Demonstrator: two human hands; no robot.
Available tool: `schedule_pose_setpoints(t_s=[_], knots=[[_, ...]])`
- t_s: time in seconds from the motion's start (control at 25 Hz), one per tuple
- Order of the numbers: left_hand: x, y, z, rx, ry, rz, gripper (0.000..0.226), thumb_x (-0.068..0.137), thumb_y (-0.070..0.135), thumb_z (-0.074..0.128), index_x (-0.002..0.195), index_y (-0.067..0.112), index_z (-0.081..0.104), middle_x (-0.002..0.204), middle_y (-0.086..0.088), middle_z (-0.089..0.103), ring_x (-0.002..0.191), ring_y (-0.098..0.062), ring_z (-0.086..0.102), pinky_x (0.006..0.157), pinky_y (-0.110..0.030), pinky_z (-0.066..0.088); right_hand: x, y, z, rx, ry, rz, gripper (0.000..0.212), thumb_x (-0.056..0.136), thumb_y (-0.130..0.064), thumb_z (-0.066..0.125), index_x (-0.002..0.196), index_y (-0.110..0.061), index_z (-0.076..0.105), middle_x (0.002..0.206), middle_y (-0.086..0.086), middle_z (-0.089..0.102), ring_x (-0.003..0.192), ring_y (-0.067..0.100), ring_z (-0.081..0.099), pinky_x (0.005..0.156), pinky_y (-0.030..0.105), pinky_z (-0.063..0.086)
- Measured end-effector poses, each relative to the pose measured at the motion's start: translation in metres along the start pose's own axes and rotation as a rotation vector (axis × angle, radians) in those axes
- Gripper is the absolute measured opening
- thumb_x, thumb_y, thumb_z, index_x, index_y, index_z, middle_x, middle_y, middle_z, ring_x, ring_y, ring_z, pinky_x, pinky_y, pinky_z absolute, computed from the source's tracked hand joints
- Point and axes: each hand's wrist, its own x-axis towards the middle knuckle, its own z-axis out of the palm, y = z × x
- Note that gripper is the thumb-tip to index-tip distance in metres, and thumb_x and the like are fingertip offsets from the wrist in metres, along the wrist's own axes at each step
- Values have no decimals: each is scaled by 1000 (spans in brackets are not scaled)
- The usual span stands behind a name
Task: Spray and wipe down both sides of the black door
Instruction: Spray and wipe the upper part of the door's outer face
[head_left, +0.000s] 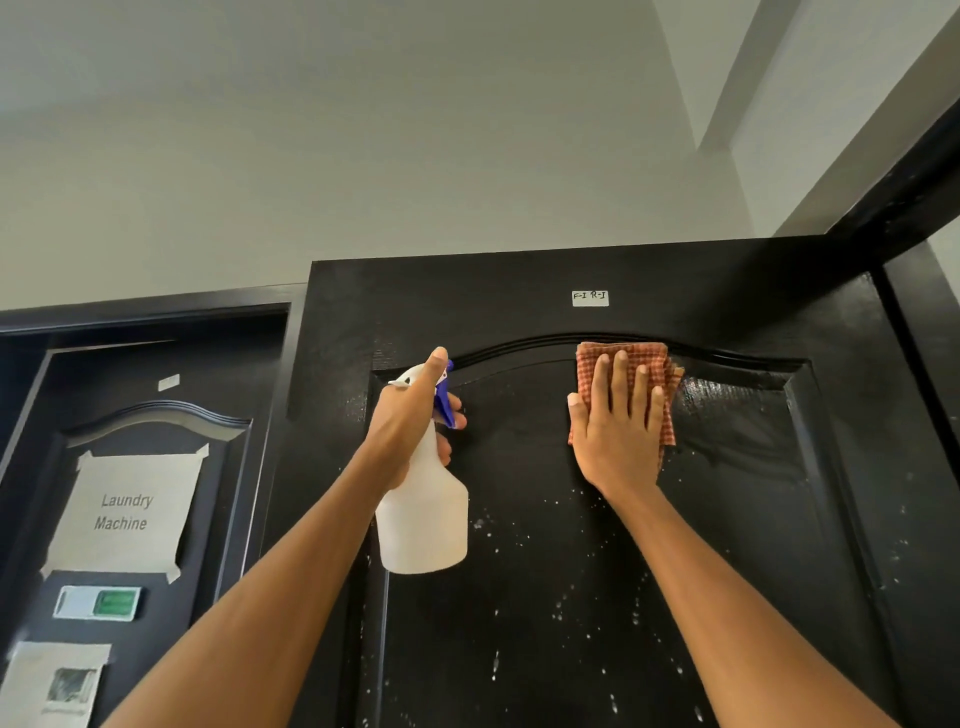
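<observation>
The black door (545, 597) fills the middle of the head view, its arched panel speckled with white spray drops. My left hand (410, 415) grips a white spray bottle (423, 519) with a blue trigger, held upright close to the panel's upper left corner, fingers curled round the neck and trigger. My right hand (618, 431) presses flat, fingers straight, on a folded orange checked cloth (631, 361) against the top of the panel, just under the arched moulding. A wet sheen shows to the right of the cloth.
A small white label (590, 298) sits near the door's top edge. To the left is a second black door (145, 431) with a taped "Laundry Machine" paper sign (124, 512), a white-and-green slider plate (98, 603) and another paper below. The dark door frame (914, 291) runs along the right.
</observation>
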Motion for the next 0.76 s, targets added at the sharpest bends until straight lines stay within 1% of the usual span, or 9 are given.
schedule_pose_setpoints(t_s=[0.12, 0.2, 0.28, 0.32, 0.36, 0.48, 0.56, 0.68, 0.76], knots=[[-4, -1, -7, -2, 32, -60, 61, 95, 67, 44, 103, 10, 62, 87, -15, 67, 48, -15, 60, 46, -25, 53, -4, -23, 5, 8, -14, -21, 72, 106, -56, 12, 165, -15, 6, 172, 11, 3, 158, 36, 6, 127, 51, -2], [-8, -6, -17, 32, 113, -62, 52, 95, 67, 44, 95, 17, 60, 89, -13, 70, 54, -19, 62, 47, -26, 53, 6, -49, 4, 39, -47, -78, 68, 109, -55, 10, 165, -18, 1, 172, 9, -2, 159, 34, -2, 127, 50, -8], [-13, -13, -29, 68, 165, -28, 42, 95, 66, 44, 94, 27, 57, 92, -10, 71, 65, -23, 66, 52, -29, 55, 16, -85, 5, 94, -115, -150, 66, 109, -55, 12, 165, -22, -1, 173, 6, -6, 159, 31, -8, 128, 50, -9], [-16, -16, -35, 76, 176, -13, 42, 95, 66, 44, 96, 26, 58, 92, -9, 72, 70, -24, 68, 54, -30, 55, 15, -104, 5, 106, -126, -198, 65, 109, -54, 14, 165, -23, 2, 173, 6, -3, 159, 31, -7, 128, 51, -7], [-19, -20, -41, 87, 186, -5, 47, 95, 66, 43, 98, 23, 61, 91, -9, 72, 71, -23, 68, 55, -30, 54, 9, -124, 6, 112, -130, -266, 64, 109, -54, 18, 165, -24, 7, 173, 6, 3, 159, 32, -2, 128, 52, -3], [-29, -28, -54, 144, 209, -18, 66, 93, 71, 41, 99, 11, 67, 90, -12, 73, 59, -21, 64, 47, -26, 52, -16, -169, 18, 119, -175, -570, 60, 108, -49, 23, 163, -25, 24, 170, 4, 23, 158, 32, 15, 129, 51, 8], [-33, -30, -57, 141, 216, -30, 66, 92, 72, 40, 101, 12, 66, 91, -12, 74, 60, -22, 64, 47, -26, 52, -6, -171, 13, 106, -203, -687, 58, 108, -49, 21, 161, -28, 28, 168, 1, 29, 156, 27, 22, 128, 49, 13], [-36, -30, -55, 93, 210, -24, 50, 95, 66, 40, 99, 22, 62, 94, -10, 72, 72, -24, 68, 55, -30, 54, 18, -141, 6, 45, -137, -749, 54, 109, -50, 28, 158, -28, 37, 161, 0, 42, 147, 26, 38, 123, 48, 26], [-36, -31, -52, 85, 202, -4, 46, 97, 63, 41, 102, 22, 61, 94, -11, 72, 74, -21, 68, 55, -30, 54, 25, -108, 8, 33, -52, -668, 52, 108, -48, 31, 153, -27, 47, 155, 1, 51, 140, 27, 48, 118, 47, 33]])
